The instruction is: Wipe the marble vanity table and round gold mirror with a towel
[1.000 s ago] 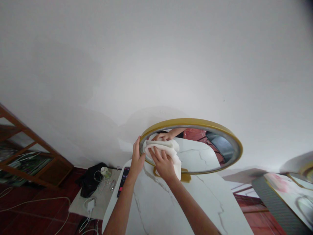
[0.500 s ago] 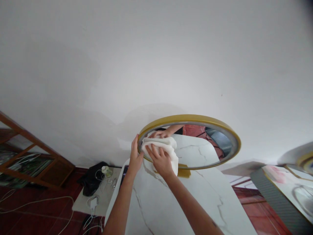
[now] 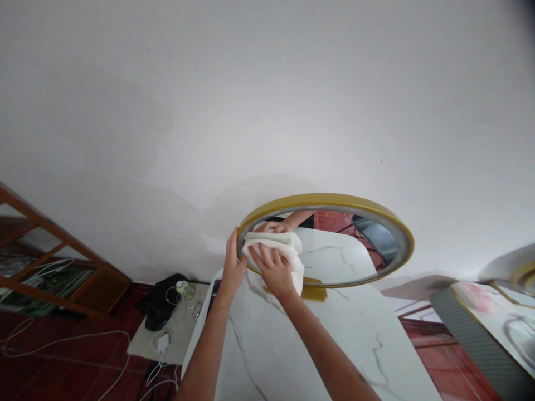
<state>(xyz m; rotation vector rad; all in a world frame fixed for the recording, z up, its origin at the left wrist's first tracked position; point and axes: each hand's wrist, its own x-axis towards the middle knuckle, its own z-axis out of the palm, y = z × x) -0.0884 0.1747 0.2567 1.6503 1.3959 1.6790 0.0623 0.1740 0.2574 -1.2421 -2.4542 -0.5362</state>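
Observation:
An oval-looking mirror (image 3: 334, 253) with a gold rim stands on a gold base (image 3: 314, 292) on a white marbled table (image 3: 351, 334). My left hand (image 3: 233, 267) grips the mirror's left edge, fingers around the rim. With its fingers spread, my right hand (image 3: 273, 273) presses a folded white cloth (image 3: 297, 267) against the left part of the glass. The glass reflects the cloth, a hand and the tabletop.
A phone (image 3: 214, 294) lies at the table's left edge. Lower left, a small table (image 3: 142, 342) holds a black bag (image 3: 161, 301), a small bottle (image 3: 184, 288) and white cables. A wooden shelf (image 3: 100, 289) stands far left; a pale wall rises behind.
The whole view has shifted slightly. Both hands, the cloth and the mirror keep nearly the same places relative to one another.

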